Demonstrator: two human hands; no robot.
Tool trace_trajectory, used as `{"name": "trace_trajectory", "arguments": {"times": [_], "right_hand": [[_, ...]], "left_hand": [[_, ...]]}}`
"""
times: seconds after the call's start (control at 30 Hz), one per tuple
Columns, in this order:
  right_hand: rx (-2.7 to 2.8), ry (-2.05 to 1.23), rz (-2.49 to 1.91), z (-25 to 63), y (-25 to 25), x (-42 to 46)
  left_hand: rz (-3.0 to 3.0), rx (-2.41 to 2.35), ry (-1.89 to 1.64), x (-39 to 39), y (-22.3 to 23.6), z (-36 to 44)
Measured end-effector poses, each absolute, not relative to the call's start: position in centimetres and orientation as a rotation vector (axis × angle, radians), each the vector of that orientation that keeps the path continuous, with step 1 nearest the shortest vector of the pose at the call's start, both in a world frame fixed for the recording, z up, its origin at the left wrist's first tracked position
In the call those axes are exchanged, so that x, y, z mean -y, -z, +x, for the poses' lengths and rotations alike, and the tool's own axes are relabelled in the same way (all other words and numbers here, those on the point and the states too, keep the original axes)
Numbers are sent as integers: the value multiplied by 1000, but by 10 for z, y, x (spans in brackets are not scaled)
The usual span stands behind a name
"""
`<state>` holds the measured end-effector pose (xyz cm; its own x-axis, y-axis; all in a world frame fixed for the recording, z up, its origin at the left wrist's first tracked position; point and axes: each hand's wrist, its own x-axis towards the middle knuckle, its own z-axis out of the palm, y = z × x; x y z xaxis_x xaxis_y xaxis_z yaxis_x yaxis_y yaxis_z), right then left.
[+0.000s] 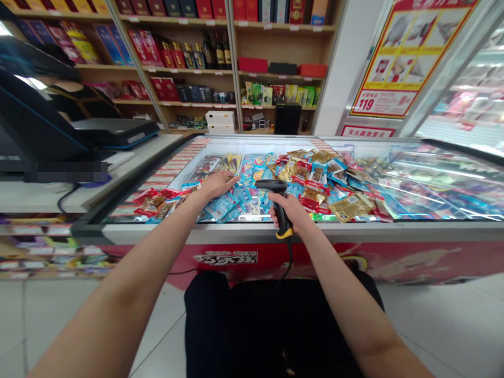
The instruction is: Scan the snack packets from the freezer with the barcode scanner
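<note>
My right hand (pixel 290 210) is wrapped round the grip of a black and yellow barcode scanner (pixel 271 185), whose head points left over the freezer's front edge. From its base a dark cable hangs down. My left hand (pixel 217 185) reaches in over blue snack packets (pixel 222 206), fingers stretched out and holding nothing I can see; whether it touches a packet is unclear. Red and brown packets (pixel 151 202) lie left of that wrist. To the right of the scanner is a heap of gold, red and blue packets (pixel 315 176).
The packets lie on and behind the glass of a long chest freezer (pixel 137 233). At left a counter (pixel 51 197) carries a black checkout machine (pixel 39 121), with a person (pixel 79 97) behind it. Shelves (pixel 185 68) of boxes and bottles line the back; a poster (pixel 409 58) hangs right.
</note>
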<state>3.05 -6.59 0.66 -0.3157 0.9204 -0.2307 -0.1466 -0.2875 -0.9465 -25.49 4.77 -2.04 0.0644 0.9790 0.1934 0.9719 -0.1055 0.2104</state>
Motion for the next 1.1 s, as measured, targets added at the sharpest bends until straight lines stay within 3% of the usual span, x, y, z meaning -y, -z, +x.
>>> {"name": "trace_trajectory", "arguments": {"times": [0.33, 0.73, 1.1], "right_hand": [[1187, -1704, -1064, 28, 2, 70], [1167, -1727, -1104, 20, 7, 76], [1173, -1705, -1141, 18, 3, 83]], "left_hand": [[2396, -2149, -601, -13, 20, -234], [2095, -2428, -968, 28, 7, -226], [1894, -2386, -554, 77, 22, -220]]}}
